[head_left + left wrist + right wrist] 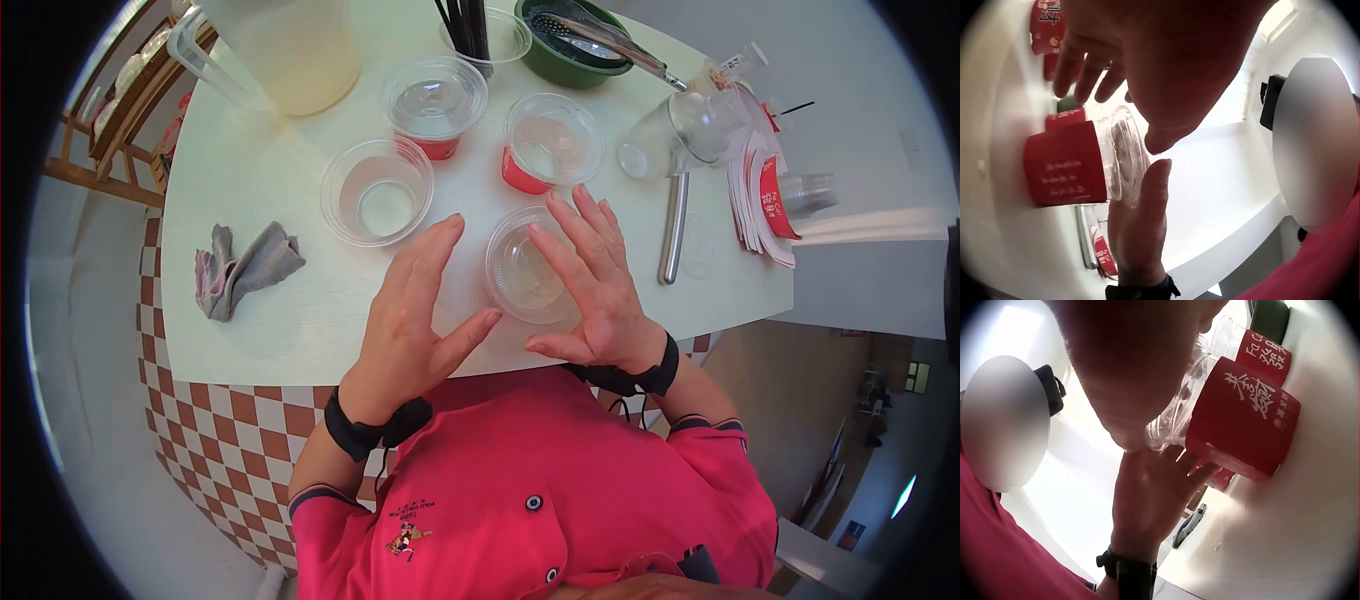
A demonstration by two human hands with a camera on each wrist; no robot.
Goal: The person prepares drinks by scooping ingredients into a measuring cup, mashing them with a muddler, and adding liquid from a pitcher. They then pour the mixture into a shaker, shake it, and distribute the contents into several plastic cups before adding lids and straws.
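Nearest the person stands a clear plastic cup (pixel 522 262) with a domed clear lid. Its red paper sleeve (pixel 1063 165) with white writing shows in both wrist views. My right hand (pixel 600 295) has its fingers spread, and they overlap the right side of the lid in the head view. On the other side, my left hand (pixel 408 315) holds nothing, fingers straight and thumb pointing toward the cup. Farther back are two lidded cups with red sleeves, one in the middle (pixel 433 105) and one to the right (pixel 553 138). A clear container (pixel 378 195) sits left of the front cup.
A grey cloth (pixel 250 268) lies at left, with a large pitcher (pixel 290 55) behind. Black straws (pixel 466 35) and a green bowl (pixel 560 62) with tongs (pixel 625 45) stand at the back. Rightward are a clear jar (pixel 695 130), a metal rod (pixel 674 230) and stacked paper sleeves (pixel 760 200).
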